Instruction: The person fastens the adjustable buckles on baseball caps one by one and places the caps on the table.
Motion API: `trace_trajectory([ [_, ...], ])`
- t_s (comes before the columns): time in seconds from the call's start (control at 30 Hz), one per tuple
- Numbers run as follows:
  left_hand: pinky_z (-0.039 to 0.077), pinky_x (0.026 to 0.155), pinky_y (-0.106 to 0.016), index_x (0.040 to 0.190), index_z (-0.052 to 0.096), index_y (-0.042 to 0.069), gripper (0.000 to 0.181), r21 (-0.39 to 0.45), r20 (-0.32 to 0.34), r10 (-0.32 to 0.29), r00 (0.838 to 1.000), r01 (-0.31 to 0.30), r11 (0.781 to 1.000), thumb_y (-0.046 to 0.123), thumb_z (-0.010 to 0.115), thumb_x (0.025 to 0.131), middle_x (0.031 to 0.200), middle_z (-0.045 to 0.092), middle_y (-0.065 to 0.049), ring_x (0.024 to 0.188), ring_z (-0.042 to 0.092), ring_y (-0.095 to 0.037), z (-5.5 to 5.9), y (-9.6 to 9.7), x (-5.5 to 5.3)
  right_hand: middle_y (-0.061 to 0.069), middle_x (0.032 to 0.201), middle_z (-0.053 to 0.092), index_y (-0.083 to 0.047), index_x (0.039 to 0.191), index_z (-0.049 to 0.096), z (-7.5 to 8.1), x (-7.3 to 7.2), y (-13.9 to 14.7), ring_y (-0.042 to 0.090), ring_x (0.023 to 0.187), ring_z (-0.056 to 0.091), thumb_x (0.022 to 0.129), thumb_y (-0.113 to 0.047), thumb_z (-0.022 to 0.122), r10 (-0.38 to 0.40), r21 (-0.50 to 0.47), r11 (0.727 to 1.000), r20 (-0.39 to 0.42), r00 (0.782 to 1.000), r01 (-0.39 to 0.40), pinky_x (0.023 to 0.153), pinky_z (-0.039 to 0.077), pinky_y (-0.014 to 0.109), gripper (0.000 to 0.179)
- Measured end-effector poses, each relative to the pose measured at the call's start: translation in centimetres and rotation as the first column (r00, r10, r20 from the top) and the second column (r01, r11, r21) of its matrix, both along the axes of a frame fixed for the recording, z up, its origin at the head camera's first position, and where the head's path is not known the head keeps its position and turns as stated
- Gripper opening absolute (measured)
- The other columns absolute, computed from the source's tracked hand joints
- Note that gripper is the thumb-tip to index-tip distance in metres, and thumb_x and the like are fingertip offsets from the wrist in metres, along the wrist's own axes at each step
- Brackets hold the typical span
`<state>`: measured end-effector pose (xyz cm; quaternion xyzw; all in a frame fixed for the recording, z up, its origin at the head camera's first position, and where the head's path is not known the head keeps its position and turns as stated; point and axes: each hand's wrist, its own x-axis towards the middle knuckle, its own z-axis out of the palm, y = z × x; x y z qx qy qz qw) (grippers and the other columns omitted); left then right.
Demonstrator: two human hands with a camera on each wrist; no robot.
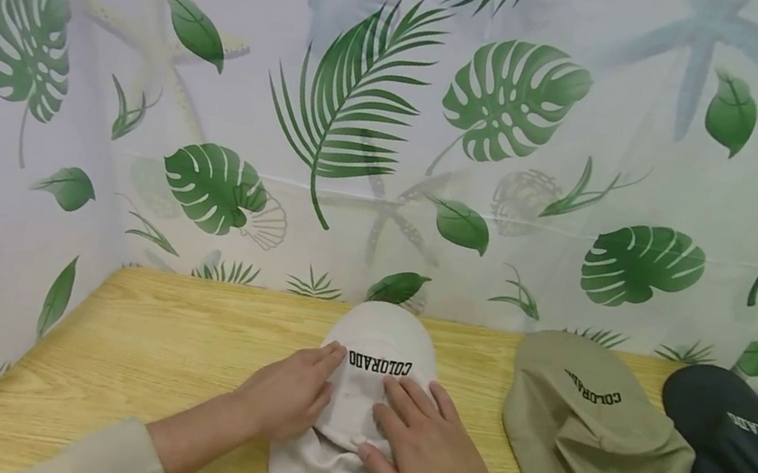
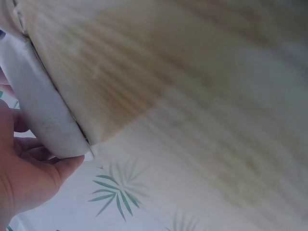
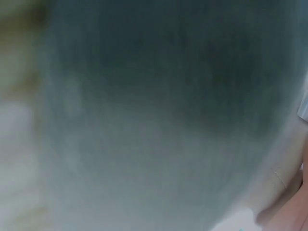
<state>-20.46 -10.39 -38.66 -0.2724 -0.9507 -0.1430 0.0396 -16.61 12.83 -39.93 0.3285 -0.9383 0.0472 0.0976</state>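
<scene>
A white cap with a back flap lies on the wooden table, its black COLORADO lettering upside down to me. My left hand rests against the cap's left side, fingertips beside the lettering. In the left wrist view, that hand touches the pale cap near its lower edge. Spread over the cap's right side is my right hand, its fingers fairly straight and the thumb near the flap. The right wrist view is mostly blurred, with part of the right hand at its edge.
To the right lies a khaki cap with the same lettering. Beyond it, a dark navy cap reaches the frame's edge. A white leaf-print cloth hangs behind the wooden table.
</scene>
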Motion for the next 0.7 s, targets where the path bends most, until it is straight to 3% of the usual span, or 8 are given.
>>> trace_trajectory([
  [0.4,0.037,0.114,-0.046,0.150,0.036,-0.006,0.054,-0.011,0.065,-0.027,0.998,0.027,1.000,0.017,0.048,0.102,0.153,0.039,-0.026,0.140,0.043,-0.036,0.5,1.7,0.4,0.009,0.154,0.045,-0.015,0.127,0.063,0.3,0.5,1.5,0.029,0.145,0.037,0.102,-0.054,0.040,-0.014,-0.019,1.000,0.014,1.000,0.014,0.116,0.024,0.060,0.052],
  [0.7,0.035,0.116,-0.044,0.151,0.035,-0.003,0.055,-0.025,0.084,-0.029,0.996,0.032,0.999,0.019,0.047,0.102,0.155,0.037,-0.024,0.142,0.041,-0.034,0.5,2.9,0.5,0.009,0.151,0.049,-0.015,0.125,0.065,0.4,0.9,2.7,0.028,0.143,0.040,0.102,-0.053,0.043,-0.009,-0.016,1.000,-0.031,0.999,0.009,0.114,0.027,0.060,0.050],
])
